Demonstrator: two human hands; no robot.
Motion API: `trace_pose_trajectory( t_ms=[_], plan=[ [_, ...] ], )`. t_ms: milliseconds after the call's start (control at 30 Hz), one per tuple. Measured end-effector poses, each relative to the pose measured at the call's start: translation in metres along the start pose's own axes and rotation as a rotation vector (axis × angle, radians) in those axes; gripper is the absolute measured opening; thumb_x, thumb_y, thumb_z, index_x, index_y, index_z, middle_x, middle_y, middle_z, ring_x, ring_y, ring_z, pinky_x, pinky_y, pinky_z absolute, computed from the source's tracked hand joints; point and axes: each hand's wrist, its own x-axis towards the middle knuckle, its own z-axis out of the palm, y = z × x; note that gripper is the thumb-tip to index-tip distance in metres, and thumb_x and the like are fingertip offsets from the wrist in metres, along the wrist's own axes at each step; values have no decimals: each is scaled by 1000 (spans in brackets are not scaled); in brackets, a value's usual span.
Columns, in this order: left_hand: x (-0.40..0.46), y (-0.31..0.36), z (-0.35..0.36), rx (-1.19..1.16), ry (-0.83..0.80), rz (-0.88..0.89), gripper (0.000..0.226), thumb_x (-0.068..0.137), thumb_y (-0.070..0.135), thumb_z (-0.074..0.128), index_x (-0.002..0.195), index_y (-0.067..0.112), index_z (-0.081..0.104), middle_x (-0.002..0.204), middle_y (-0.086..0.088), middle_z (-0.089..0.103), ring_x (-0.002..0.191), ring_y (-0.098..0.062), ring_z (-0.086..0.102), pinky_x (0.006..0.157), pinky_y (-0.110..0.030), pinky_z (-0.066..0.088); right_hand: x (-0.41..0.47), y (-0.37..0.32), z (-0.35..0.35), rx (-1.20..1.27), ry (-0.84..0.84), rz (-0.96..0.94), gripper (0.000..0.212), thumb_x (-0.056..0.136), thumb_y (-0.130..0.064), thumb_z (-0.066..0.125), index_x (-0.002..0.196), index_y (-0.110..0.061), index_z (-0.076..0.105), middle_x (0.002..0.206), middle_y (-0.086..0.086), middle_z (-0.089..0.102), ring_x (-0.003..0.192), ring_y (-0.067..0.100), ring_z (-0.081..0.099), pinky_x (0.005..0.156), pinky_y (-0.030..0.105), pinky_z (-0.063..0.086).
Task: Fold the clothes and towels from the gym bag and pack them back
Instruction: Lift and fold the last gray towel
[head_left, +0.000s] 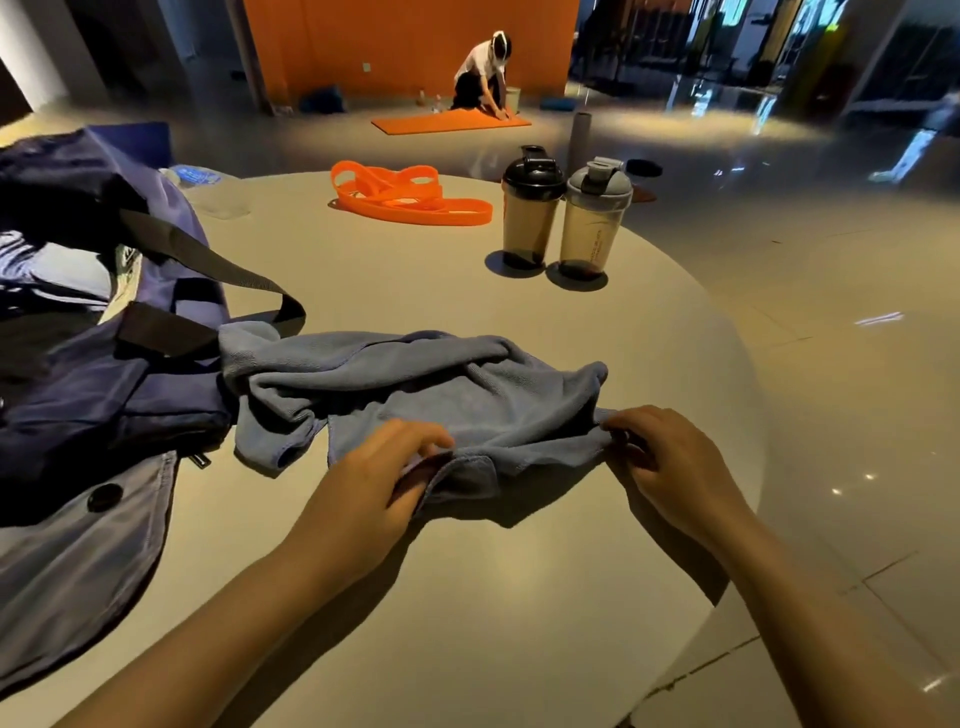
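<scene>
Both forearms reach in from six o'clock toward the crumpled blue-grey microfibre towel (415, 395), which lies bunched at the middle of the round pale-grey table (467, 597). On its near edge the left hand (379, 478) pinches a fold between thumb and curled fingers, while the right hand (665, 462) pinches the corner at about three o'clock of the cloth. To do this step well, I judge both pinches should travel along the hem to true corners, then pull apart so the edge goes taut; the far half is twisted on itself and wants a lift and shake before any fold. At nine o'clock the towel's far end touches the open navy-blue fabric gym bag (104, 374), whose black webbing strap (218, 265) droops beside it and could snag. Farther out at twelve o'clock lie orange rubber resistance bands (410, 200), and at one o'clock stand two smoky plastic shaker bottles (566, 218), well apart from the cloth.
</scene>
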Motion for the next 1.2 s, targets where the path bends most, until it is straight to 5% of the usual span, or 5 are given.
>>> trace_pose_trajectory(
  t_ms=[100, 400, 767, 1000, 1200],
  plan=[
    [-5, 0, 8, 386, 8, 274, 24, 84, 32, 59, 107, 27, 56, 111, -3, 62, 95, -22, 58, 83, -41, 46, 1, 6, 2, -2, 90, 66, 19, 84, -3, 67, 102, -9, 70, 98, 8, 69, 87, 27, 59, 76, 32, 44],
    [-7, 5, 18, 413, -315, 280, 62, 82, 79, 37, 107, 31, 65, 117, 9, 61, 104, -12, 56, 97, -38, 29, 0, 3, -25, 447, 154, 351, 8, 90, -12, 62, 93, -19, 64, 88, -5, 64, 77, 11, 59, 61, 15, 47],
    [25, 39, -66, -238, 259, -6, 4, 93, 38, 58, 93, 34, 58, 99, 19, 58, 94, -1, 58, 77, -15, 49, 46, -49, -78, 579, 463, 256, 16, 90, -10, 62, 86, -17, 48, 85, 5, 58, 84, 28, 64, 67, 22, 56],
    [75, 30, -186, -504, 646, -172, 32, 90, 1, 61, 85, 29, 46, 75, 6, 60, 58, -1, 55, 45, -15, 40, 119, -132, -131, 580, 354, -17, 7, 82, -21, 73, 83, -20, 66, 87, 7, 70, 80, 19, 68, 70, 27, 58],
    [89, 43, -242, -299, 608, -76, 62, 83, -22, 39, 70, 29, 73, 67, 19, 69, 65, 2, 60, 59, -9, 48, 166, -183, -183, 523, 409, -139, 13, 83, -10, 71, 90, -22, 69, 95, 8, 70, 86, 21, 67, 81, 36, 58]
  ],
)
